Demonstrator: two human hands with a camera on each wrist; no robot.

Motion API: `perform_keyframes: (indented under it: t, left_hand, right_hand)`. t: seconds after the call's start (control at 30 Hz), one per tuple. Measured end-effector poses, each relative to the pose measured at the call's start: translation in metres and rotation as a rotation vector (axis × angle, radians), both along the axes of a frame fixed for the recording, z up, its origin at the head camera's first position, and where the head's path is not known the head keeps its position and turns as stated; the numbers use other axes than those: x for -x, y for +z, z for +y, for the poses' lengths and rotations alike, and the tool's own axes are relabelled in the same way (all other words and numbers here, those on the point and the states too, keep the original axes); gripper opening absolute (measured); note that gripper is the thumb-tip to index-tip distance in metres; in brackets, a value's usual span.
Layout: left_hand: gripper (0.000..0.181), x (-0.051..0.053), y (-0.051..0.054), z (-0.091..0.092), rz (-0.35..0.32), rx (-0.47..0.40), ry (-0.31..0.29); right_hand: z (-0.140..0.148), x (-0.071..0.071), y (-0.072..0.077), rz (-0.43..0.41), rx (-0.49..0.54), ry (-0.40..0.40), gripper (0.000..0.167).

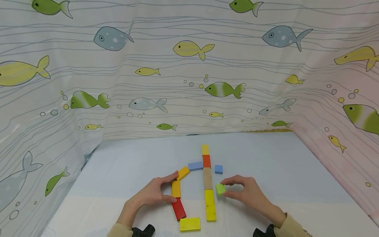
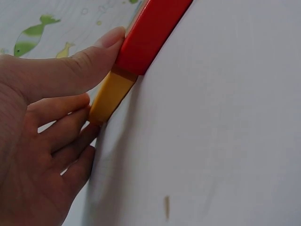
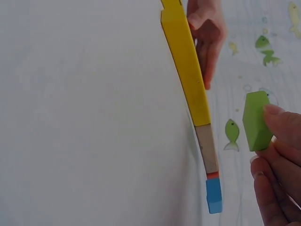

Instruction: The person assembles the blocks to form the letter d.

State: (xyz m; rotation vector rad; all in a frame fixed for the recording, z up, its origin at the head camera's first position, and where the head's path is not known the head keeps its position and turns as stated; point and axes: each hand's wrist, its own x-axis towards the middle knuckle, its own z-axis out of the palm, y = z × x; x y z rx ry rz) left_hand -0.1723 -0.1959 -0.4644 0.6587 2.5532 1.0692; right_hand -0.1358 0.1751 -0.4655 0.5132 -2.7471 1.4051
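Thumb and fingers of my right hand (image 1: 251, 192) pinch a small lime-green block (image 1: 220, 189), just right of a straight column of blocks. In the right wrist view the green block (image 3: 256, 123) appears between thumb and fingertips. On the left, my left hand (image 1: 148, 193) rests against a curved row. Its thumb touches near the top of a red block (image 1: 179, 209), beside an orange block (image 1: 176, 189). The index fingertip reaches an upper orange block (image 1: 183, 172). In the left wrist view, the thumb lies along the red block (image 2: 150, 37), the other fingers outstretched.
The column runs from a yellow block (image 1: 205, 149) through red-orange (image 1: 206, 161) and bare wood (image 1: 208, 178) to long yellow (image 1: 210, 205). A blue block (image 1: 195, 166) touches its left side; a small blue block (image 1: 218, 169) lies right. Another yellow block (image 1: 190, 224) sits in front.
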Motion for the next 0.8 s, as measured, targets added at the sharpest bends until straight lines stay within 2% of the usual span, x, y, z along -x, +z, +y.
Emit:
perform_keyframes:
  t: [0.47,0.8]
  left_hand:
    - [0.088,0.001,-0.002,0.000,0.004,0.009,0.007]
    - [0.087,0.001,-0.001,0.000,-0.001,0.010,0.004]
  right_hand:
    - [-0.014,-0.016,0.000,0.032,0.038,0.153,0.032]
    - [-0.027,-0.028,-0.003,-0.007,0.096,0.259,0.032]
